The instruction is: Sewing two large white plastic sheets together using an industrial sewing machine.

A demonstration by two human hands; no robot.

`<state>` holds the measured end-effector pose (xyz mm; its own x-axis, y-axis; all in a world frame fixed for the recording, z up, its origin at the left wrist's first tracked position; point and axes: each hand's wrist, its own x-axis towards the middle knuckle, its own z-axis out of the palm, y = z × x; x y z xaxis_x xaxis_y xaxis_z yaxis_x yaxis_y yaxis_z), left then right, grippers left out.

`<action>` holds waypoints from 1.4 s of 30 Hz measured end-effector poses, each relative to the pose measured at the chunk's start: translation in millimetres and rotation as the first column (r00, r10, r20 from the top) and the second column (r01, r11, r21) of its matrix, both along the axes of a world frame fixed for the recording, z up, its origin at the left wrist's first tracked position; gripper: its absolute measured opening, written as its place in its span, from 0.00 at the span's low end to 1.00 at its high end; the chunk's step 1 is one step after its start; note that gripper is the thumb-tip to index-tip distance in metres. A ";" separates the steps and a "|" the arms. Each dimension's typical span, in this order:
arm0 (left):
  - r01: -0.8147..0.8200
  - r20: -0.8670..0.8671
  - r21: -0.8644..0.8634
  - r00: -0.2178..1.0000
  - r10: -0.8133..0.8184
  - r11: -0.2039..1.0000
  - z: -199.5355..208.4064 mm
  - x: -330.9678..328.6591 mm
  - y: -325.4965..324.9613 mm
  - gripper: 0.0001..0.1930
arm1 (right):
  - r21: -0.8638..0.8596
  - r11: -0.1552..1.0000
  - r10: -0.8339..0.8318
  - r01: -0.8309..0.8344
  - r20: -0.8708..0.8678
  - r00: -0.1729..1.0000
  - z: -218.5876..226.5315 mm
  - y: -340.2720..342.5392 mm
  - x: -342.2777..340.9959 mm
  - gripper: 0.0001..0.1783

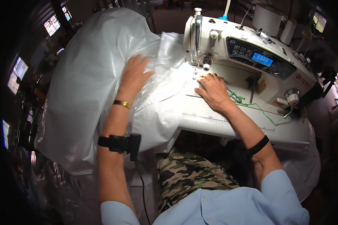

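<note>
A large translucent white plastic sheet point(82, 82) billows up on the left, and its edge reaches the needle area of a white sewing machine point(214, 41). My left hand point(135, 77) lies over the sheet with thumb apart and fingers stretched out, slightly blurred. My right hand point(215, 92) rests palm down on the machine bed just right of the presser foot point(195, 73), fingers spread and slightly bent. Whether its fingertips touch the sheet's edge I cannot tell. Beside that hand lies a small tool, perhaps thread snips point(235, 97), with a green cord point(264, 109).
The machine head carries a control panel with a lit blue display point(262, 59). Thread cones point(267, 20) stand behind it. A ruler strip point(206, 118) runs along the bed's front edge, above my camouflage-patterned lap point(191, 170). A black cable point(142, 183) hangs from my left arm strap.
</note>
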<state>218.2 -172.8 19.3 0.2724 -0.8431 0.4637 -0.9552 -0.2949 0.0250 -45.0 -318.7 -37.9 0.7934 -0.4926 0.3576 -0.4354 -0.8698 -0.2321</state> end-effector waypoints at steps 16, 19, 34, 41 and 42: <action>-0.572 -0.248 0.514 0.614 0.749 0.639 -98.8 183.9 307.3 0.35 | -0.021 0.999 0.031 -0.029 0.065 0.997 -19.1 -17.1 -5.4 0.25; -0.467 -0.133 0.462 0.805 0.579 0.754 -91.5 162.4 317.2 0.29 | -0.003 0.997 0.083 -0.083 0.108 0.991 -16.1 -16.9 -6.2 0.25; 0.191 -0.314 -0.106 0.925 -0.215 0.976 -29.5 -16.8 89.0 0.16 | 0.851 0.433 -0.151 -0.298 0.394 0.907 -74.6 210.9 27.7 0.20; -0.030 -0.254 0.097 0.966 0.054 0.995 -55.2 17.5 74.0 0.23 | 0.902 0.380 -0.252 -0.202 0.311 0.916 -83.3 218.8 51.2 0.23; -0.066 -0.249 0.110 0.964 0.092 0.992 -56.5 26.2 75.9 0.24 | 0.874 0.291 -0.190 -0.389 0.452 0.872 -75.3 220.3 38.3 0.22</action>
